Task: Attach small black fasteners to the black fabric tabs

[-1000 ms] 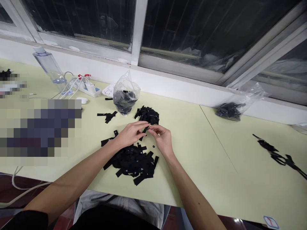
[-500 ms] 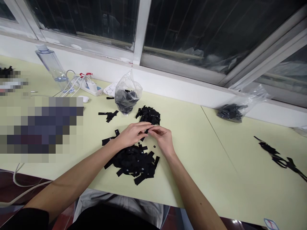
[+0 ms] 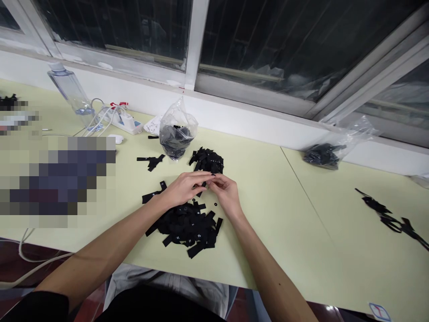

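Note:
My left hand [image 3: 185, 188] and my right hand [image 3: 226, 190] meet at the fingertips over the table, between two piles. A small black piece [image 3: 203, 184] shows between them, and both hands are closed on it. Below my left hand lies a large pile of black fabric strips [image 3: 189, 226], some with small white marks. A smaller pile of black pieces [image 3: 208, 160] sits just beyond my fingers. Two tiny black rings, one [image 3: 193, 200] near my left hand and one [image 3: 216, 204] near my right wrist, lie on the tabletop.
Behind the piles stands a clear bag of black pieces [image 3: 177, 138]; another bag [image 3: 323, 155] lies at the right. Loose strips [image 3: 151, 161] lie at the left. A power strip [image 3: 125, 120] with cables and a bottle [image 3: 73, 96] are farther left. Black straps [image 3: 392, 219] lie far right.
My right hand has shifted very slightly to the left, and its fingertips stay against those of my left hand. The piles look the same.

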Tool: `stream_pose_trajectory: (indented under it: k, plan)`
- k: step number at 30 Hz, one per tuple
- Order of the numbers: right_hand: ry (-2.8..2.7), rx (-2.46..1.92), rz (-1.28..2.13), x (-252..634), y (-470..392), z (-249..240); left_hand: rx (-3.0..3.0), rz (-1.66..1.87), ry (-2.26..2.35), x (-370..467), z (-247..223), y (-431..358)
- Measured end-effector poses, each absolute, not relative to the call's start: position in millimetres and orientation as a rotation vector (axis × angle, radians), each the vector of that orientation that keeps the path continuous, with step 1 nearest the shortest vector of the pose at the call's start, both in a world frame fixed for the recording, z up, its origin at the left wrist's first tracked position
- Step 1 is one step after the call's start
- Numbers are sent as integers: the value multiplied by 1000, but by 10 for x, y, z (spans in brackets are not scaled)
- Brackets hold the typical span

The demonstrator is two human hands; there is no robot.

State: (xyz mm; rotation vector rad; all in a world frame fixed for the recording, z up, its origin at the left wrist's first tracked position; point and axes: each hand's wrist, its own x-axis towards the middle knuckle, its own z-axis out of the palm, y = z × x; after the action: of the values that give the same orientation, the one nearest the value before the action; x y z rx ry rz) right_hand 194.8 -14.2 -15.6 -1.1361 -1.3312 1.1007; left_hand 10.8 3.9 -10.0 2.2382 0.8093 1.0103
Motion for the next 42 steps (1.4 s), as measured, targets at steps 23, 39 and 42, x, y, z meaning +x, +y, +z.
stream_pose_trajectory:
  k: [23, 39, 42]
  plan:
    - [-1210, -1102, 1048, 1991, -96, -174, 2504, 673, 1116, 227, -192, 111]
    - [-1214, -1078, 1103, 1971, -109, -154, 2528, 640, 1166, 214, -198, 110]
    - [-1220, -1074, 1110, 1986, -101, -158, 2527, 640, 1093, 195, -207, 107]
